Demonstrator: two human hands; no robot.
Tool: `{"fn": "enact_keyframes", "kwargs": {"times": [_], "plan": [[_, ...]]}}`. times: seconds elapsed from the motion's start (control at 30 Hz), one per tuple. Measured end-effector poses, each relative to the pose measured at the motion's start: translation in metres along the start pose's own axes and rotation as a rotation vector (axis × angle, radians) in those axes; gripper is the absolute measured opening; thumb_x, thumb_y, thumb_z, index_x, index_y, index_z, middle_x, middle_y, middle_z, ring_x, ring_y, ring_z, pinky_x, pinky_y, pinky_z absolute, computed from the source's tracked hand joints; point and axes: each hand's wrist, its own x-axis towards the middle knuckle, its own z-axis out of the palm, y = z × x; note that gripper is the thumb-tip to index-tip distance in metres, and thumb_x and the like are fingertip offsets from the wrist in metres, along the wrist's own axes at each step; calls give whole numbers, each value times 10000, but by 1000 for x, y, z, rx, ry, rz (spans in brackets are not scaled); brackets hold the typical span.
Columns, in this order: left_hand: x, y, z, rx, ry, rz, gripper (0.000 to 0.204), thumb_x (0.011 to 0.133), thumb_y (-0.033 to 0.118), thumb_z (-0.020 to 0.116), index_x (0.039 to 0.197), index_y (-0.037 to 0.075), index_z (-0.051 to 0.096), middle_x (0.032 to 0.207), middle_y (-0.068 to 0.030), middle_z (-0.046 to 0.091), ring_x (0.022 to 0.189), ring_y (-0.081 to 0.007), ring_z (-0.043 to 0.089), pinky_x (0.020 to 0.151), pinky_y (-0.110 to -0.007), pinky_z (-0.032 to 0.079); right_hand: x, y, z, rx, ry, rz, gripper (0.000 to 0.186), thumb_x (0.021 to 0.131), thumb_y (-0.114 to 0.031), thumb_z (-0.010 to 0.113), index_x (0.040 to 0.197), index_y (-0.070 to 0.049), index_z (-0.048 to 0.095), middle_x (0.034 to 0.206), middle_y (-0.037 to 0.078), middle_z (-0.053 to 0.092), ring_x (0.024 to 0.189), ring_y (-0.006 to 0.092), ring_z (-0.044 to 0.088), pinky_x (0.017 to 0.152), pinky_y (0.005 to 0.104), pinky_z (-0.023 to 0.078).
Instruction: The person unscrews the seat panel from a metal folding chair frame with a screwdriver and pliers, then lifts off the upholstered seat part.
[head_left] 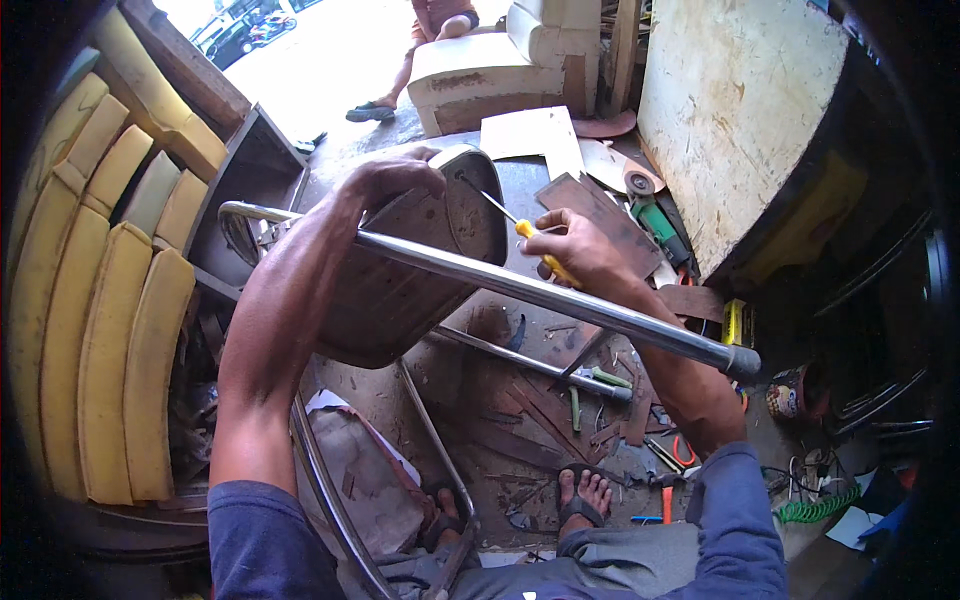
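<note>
A chair with a chromed tube frame [560, 297] lies tipped over in front of me, its legs pointing sideways. Its dark, worn panel [400, 285] with rounded corners is tilted up toward me. My left hand [400, 180] is closed over the panel's far edge, fingertips partly hidden behind it. In my right hand [585, 245] is a screwdriver [526, 230] with a yellow handle. Its thin shaft slants up and left, and the tip meets the panel near its upper corner, close to a small dark spot.
Yellow cushions [110, 330] are stacked at left. A green angle grinder [655, 222], a hammer [667, 495], orange-handled scissors [684, 452] and wood strips [550, 415] lie on the floor. A pale armchair [485, 75] and a seated person [440, 20] are beyond; a pale board [745, 120] leans at right.
</note>
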Motion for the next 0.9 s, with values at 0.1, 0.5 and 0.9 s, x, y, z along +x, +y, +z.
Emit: {"fn": "enact_keyframes", "kwargs": {"times": [0.1, 0.5, 0.9], "plan": [[-4, -3, -1, -127, -15, -5, 700, 656, 212, 686, 1308, -3, 548, 1151, -188, 646, 1024, -255, 631, 870, -372, 518, 1, 9, 0, -304, 64, -311, 455, 810, -246, 737, 1112, 78, 632, 873, 161, 683, 689, 187, 683, 534, 326, 551], [11, -20, 1, -42, -10, 23, 581, 671, 170, 674, 1214, -18, 591, 1043, -158, 664, 963, -236, 632, 837, -357, 512, 5, 6, -5, 378, -137, 154, 366, 940, -194, 609, 1216, 46, 599, 909, 94, 649, 556, 105, 558, 440, 238, 447], [18, -29, -6, -117, -49, 100, 585, 660, 140, 660, 1213, -38, 595, 1059, -143, 671, 952, -208, 624, 852, -333, 495, 5, 2, -4, 294, -120, 68, 402, 908, -169, 628, 1216, 87, 588, 964, 170, 688, 628, 241, 659, 642, 352, 592]]}}
